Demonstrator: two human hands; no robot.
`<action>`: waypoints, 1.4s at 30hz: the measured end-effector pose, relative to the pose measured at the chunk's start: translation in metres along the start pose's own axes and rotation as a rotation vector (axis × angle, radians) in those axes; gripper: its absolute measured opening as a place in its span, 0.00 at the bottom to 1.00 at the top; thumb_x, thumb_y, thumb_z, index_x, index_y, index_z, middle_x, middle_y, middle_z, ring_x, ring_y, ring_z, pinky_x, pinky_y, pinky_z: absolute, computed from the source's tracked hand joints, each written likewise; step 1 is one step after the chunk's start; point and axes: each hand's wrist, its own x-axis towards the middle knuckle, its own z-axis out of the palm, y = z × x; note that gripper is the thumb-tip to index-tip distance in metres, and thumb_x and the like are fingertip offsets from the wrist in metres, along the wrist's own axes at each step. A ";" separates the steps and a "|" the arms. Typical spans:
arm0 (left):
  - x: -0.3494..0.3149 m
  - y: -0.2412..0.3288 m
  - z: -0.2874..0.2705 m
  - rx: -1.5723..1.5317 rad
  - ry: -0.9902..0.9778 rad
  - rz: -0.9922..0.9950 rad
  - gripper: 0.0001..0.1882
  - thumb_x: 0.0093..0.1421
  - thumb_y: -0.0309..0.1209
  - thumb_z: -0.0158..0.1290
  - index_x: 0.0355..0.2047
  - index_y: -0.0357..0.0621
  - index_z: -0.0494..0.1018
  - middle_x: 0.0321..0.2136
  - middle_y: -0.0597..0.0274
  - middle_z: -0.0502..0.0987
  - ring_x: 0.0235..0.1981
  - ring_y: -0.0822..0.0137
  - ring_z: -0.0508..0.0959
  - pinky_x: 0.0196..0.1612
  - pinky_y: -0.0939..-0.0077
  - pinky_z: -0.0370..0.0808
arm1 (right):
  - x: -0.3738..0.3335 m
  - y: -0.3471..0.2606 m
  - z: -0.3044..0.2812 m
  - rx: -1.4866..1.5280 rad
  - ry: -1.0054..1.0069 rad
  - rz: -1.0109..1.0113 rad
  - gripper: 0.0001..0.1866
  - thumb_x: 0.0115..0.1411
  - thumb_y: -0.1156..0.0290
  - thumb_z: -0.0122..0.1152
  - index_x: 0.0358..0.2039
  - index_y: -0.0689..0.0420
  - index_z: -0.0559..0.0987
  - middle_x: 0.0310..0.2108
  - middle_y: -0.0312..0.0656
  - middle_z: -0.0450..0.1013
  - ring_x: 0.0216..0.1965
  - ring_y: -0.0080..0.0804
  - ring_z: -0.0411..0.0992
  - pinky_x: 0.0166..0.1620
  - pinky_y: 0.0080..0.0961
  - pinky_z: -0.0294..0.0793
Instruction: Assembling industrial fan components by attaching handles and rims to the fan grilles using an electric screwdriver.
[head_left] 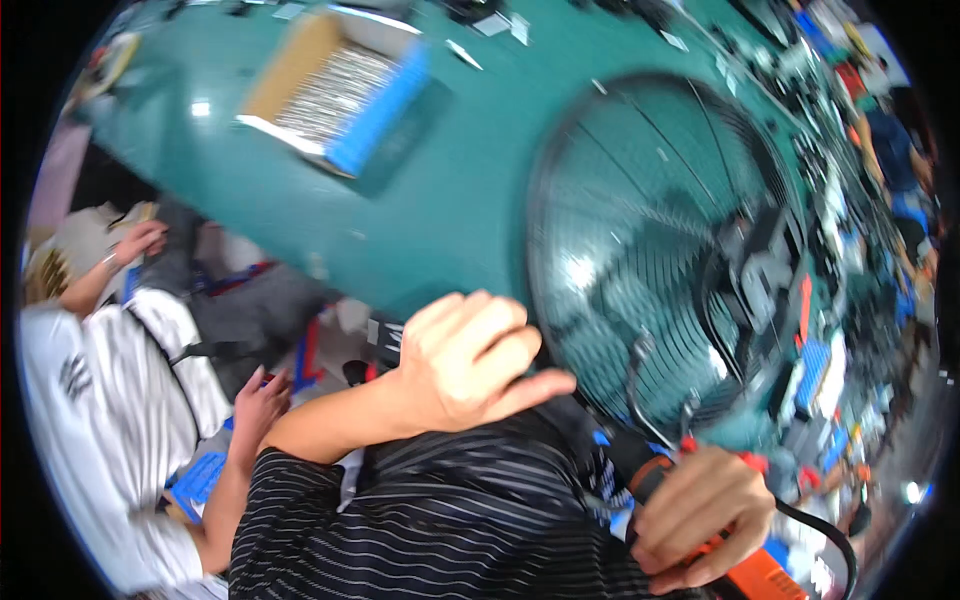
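My left hand is raised in front of my chest at the table's near edge. Its fingers are curled in and the thumb points out to the right; nothing shows in it. Lower right, my right hand wraps round an orange-and-black tool, which looks like a power tool. Part of that tool is hidden under my fingers, and its exact kind is unclear. Beyond my right hand is a large round black fan with a wire guard and a dark motor housing. The picture is blurred by motion.
On the green table, an open blue cardboard box holds many thin silvery pieces. At my left sits a person in a white shirt. A black cable curves past my right hand. Cluttered parts and other people fill the far right.
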 end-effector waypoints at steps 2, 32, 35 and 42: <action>0.022 -0.031 -0.029 0.261 0.221 0.033 0.14 0.49 0.37 0.67 0.28 0.43 0.74 0.27 0.62 0.72 0.23 0.63 0.74 0.25 0.68 0.70 | -0.004 -0.006 0.009 0.004 0.215 -0.119 0.20 0.52 0.77 0.73 0.43 0.60 0.72 0.28 0.44 0.77 0.24 0.33 0.78 0.28 0.26 0.81; 0.092 -0.072 -0.127 0.612 -0.052 -0.209 0.07 0.55 0.26 0.55 0.33 0.42 0.80 0.33 0.53 0.82 0.29 0.53 0.82 0.33 0.60 0.78 | -0.064 -0.015 0.030 0.290 0.519 -0.335 0.29 0.57 0.70 0.65 0.57 0.59 0.65 0.32 0.42 0.68 0.28 0.29 0.68 0.32 0.25 0.68; 0.063 -0.014 -0.088 -0.245 -0.046 -0.230 0.06 0.60 0.26 0.58 0.37 0.40 0.79 0.32 0.57 0.81 0.26 0.66 0.82 0.30 0.72 0.77 | -0.056 -0.029 0.039 0.090 0.777 -0.395 0.29 0.60 0.66 0.61 0.60 0.58 0.66 0.34 0.39 0.63 0.31 0.28 0.64 0.34 0.24 0.63; 0.002 0.067 0.000 -1.258 -0.339 -0.455 0.05 0.62 0.22 0.58 0.37 0.33 0.78 0.30 0.55 0.83 0.24 0.73 0.81 0.27 0.82 0.76 | -0.033 -0.036 0.053 0.160 0.962 -0.612 0.23 0.60 0.65 0.61 0.53 0.59 0.69 0.31 0.35 0.63 0.25 0.24 0.64 0.30 0.21 0.65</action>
